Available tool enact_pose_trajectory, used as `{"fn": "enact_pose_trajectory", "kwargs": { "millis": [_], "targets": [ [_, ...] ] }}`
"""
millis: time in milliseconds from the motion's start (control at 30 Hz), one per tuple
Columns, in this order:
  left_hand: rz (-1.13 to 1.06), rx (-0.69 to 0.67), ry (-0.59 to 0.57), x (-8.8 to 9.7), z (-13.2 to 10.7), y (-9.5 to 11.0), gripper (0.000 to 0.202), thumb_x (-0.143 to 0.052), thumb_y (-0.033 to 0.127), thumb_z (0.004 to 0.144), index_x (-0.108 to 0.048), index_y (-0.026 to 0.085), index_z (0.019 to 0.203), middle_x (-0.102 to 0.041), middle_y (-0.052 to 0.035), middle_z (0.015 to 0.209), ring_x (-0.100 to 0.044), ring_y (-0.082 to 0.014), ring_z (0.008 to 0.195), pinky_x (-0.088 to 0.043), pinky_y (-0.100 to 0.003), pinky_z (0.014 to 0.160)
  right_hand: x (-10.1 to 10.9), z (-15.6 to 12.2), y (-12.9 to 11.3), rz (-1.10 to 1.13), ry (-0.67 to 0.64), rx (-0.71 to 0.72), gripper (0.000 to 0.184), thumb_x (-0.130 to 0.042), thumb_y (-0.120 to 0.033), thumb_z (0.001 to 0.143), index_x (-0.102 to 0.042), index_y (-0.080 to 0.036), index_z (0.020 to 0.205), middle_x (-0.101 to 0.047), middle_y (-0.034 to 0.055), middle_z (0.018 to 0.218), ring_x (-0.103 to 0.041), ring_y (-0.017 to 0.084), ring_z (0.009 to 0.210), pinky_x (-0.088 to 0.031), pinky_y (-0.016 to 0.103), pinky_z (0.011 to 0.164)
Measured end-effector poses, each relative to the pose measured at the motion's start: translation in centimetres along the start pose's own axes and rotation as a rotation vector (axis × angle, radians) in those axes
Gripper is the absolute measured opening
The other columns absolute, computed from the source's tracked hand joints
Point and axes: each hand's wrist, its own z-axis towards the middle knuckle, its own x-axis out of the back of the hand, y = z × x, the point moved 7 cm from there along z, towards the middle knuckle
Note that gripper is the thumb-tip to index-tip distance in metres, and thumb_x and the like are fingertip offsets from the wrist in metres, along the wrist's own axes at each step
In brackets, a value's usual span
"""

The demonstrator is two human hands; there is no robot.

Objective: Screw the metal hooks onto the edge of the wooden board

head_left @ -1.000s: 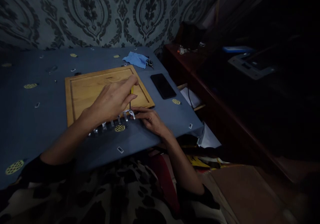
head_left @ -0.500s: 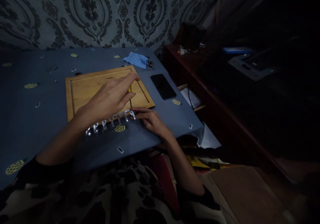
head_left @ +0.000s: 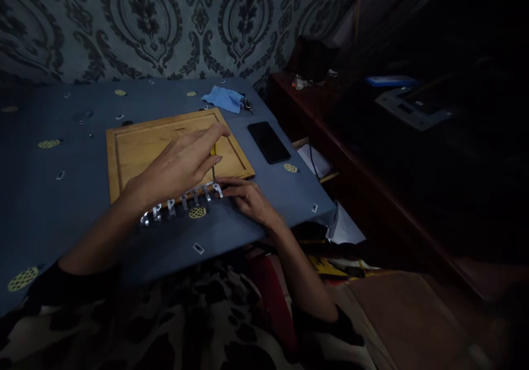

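A wooden board (head_left: pixel 136 152) with a grooved border lies on the table. Along its near edge runs a metal hook rail (head_left: pixel 184 199) with several shiny curved hooks hanging past the edge. My left hand (head_left: pixel 182 155) is over the board, its fingers closed round the yellow handle of a screwdriver (head_left: pixel 214 163). The screwdriver stands nearly upright, its shaft coming down at the right end of the rail. There, my right hand (head_left: pixel 250 199) pinches the end of the hook rail against the board's edge with its fingertips. My left hand hides part of the board and most of the handle.
A black phone (head_left: pixel 269 142) lies right of the board on the blue patterned tablecloth (head_left: pixel 165 260). Behind it are a blue cloth (head_left: pixel 224 99) and a dark looped item (head_left: pixel 247 104). A dark red cabinet (head_left: pixel 306 108) with an open drawer (head_left: pixel 316 158) stands to the right.
The whole view has shifted very slightly. Both hands and the screwdriver keep the same position at the rail's right end.
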Motion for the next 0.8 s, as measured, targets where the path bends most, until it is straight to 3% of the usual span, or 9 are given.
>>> {"fn": "enact_pose_trajectory", "kwargs": {
  "millis": [167,467,667,800],
  "targets": [
    [0.007,-0.009,-0.01,-0.31,0.06,-0.18,0.041,-0.054,0.021,0.101,-0.048,0.018,0.141,-0.067,-0.0039,0.095,-0.067,-0.0216,0.09,-0.048,-0.031,0.08,0.01,0.04,-0.05,-0.005,-0.01,-0.015,0.064,-0.044,0.009,0.074,-0.08,-0.027,0.112,-0.069,0.0026,0.14,-0.068,0.02,0.126,-0.055,0.041,0.109],
    [-0.008,-0.047,-0.029,-0.15,-0.13,0.32,0.04,-0.051,0.018,0.1,-0.049,0.018,0.14,-0.069,-0.0081,0.112,-0.068,-0.0214,0.099,-0.049,-0.03,0.082,-0.03,0.04,0.0,-0.014,0.004,0.005,0.063,-0.044,0.01,0.073,-0.08,-0.025,0.111,-0.069,0.0052,0.14,-0.069,0.02,0.125,-0.056,0.041,0.107],
    [0.014,-0.037,-0.072,0.09,-0.21,0.66,0.036,-0.048,0.019,0.1,-0.051,0.018,0.135,-0.07,-0.0082,0.109,-0.068,-0.0233,0.104,-0.049,-0.03,0.081,0.01,0.15,-0.22,-0.022,0.0,0.01,0.068,-0.042,0.01,0.071,-0.081,-0.029,0.11,-0.07,0.0011,0.14,-0.069,0.019,0.126,-0.054,0.04,0.109],
    [0.021,-0.037,-0.087,0.06,-0.21,0.68,0.037,-0.047,0.018,0.1,-0.051,0.018,0.136,-0.07,-0.0088,0.113,-0.068,-0.0232,0.104,-0.049,-0.03,0.082,0.04,0.1,-0.24,-0.039,0.0,0.007,0.065,-0.043,0.009,0.071,-0.081,-0.027,0.109,-0.07,0.0029,0.139,-0.069,0.02,0.126,-0.054,0.039,0.108]
  ]
}}
